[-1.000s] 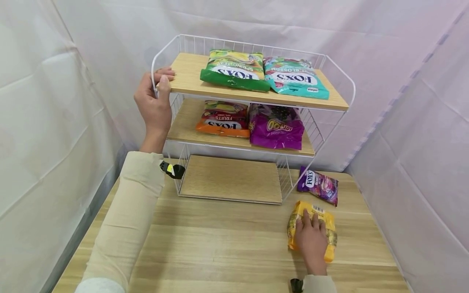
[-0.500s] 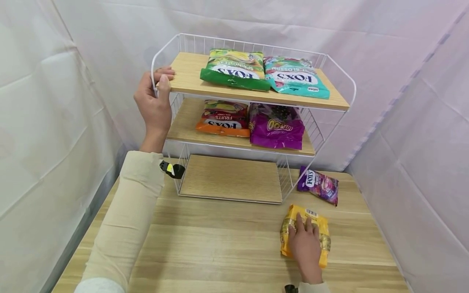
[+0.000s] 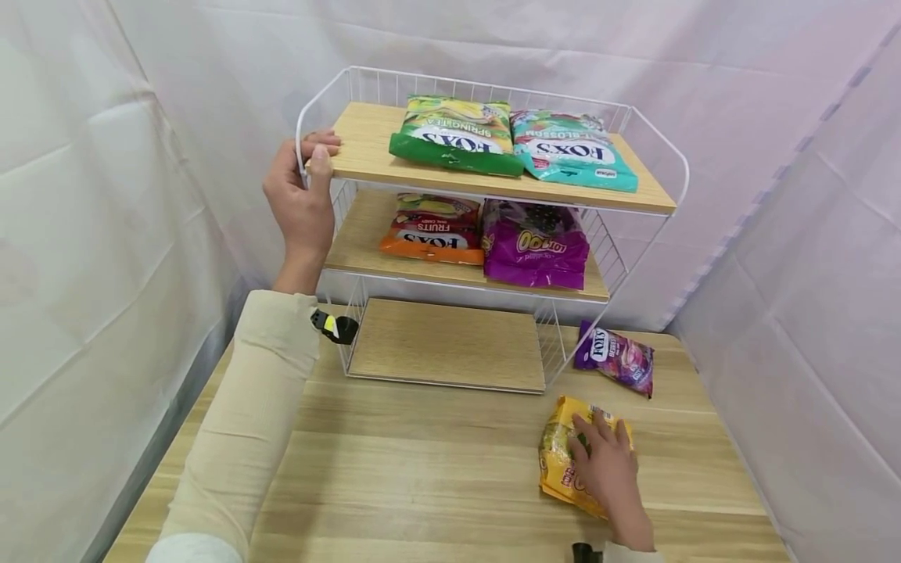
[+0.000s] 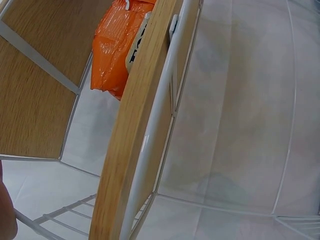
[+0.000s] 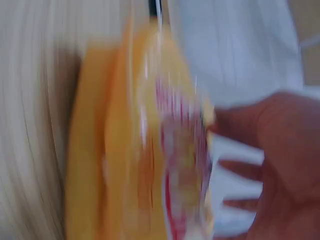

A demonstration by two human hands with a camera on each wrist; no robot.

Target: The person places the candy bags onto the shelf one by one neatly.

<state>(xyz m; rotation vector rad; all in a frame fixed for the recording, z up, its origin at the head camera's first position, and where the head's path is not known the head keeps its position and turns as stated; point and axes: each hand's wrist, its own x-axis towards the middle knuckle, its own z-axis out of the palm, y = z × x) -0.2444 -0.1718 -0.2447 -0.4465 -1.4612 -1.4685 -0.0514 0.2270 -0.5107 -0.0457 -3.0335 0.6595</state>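
With my left hand I am gripping the rack at its top shelf's left end. My right hand is resting at the yellow bag, fingers spread, not clenching it; the bag is sitting on the desk, in front of the rack's right end. A purple bag is lying just right of the rack.

Wood-grain table with three-tier rack, yellow bag and small purple bag

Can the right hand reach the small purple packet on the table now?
Probably yes: the purple packet lies mostly uncovered, just beyond the yellow bag that the right hand touches.
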